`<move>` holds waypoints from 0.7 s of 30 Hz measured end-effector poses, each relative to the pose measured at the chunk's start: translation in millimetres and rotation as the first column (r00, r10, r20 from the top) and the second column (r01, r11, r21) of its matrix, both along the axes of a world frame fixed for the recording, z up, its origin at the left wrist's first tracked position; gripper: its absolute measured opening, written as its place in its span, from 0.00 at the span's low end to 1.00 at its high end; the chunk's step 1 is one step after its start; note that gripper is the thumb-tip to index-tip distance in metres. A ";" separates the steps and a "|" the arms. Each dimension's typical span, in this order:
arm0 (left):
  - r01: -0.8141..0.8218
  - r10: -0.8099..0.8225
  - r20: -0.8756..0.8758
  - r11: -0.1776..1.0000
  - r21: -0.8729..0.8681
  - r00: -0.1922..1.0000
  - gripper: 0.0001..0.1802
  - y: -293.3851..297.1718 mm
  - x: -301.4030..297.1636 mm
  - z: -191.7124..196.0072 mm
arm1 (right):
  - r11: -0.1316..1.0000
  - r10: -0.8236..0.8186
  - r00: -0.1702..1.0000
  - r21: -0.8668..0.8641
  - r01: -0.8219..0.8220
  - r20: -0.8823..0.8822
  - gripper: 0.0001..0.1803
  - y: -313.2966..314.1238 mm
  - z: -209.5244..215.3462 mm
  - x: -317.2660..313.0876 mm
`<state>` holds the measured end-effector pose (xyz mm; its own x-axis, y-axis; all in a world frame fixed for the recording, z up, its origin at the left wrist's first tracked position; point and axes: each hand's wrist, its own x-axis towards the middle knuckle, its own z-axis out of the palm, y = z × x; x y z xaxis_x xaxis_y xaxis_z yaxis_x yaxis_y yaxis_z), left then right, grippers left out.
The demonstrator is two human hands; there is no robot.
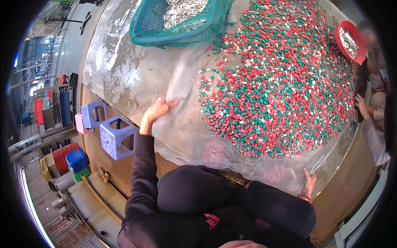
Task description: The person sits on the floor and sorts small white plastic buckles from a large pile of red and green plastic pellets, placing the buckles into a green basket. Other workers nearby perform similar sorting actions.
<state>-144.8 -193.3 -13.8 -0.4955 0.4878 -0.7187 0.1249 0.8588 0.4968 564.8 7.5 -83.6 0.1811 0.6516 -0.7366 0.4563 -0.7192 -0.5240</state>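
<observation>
A clear plastic sheet (184, 78) lies over the wet table, with a wide heap of small red, green and white pieces (277, 91) spread on it. At the heap's left side my left hand (159, 110) is closed, pinching a fold of the sheet. My right hand (309, 182), with a red bracelet at the wrist, is closed on the sheet's near edge at the lower right. Between my hands the sheet's near part hangs in loose, see-through folds toward my lap.
A green basket (173, 40) lined with netting holds pale pieces at the far side. Another person's hand (362, 106) touches the heap's right edge. Nearby is a red bowl (359, 53) of pale pieces. Purple stools (110, 140) stand left of the table (124, 89).
</observation>
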 end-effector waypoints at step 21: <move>0.519 -0.593 0.056 0.743 0.423 0.803 0.24 121.1 150.9 60.5 | 0.782 0.145 0.975 0.583 -0.218 0.170 0.24 39.6 108.5 -128.3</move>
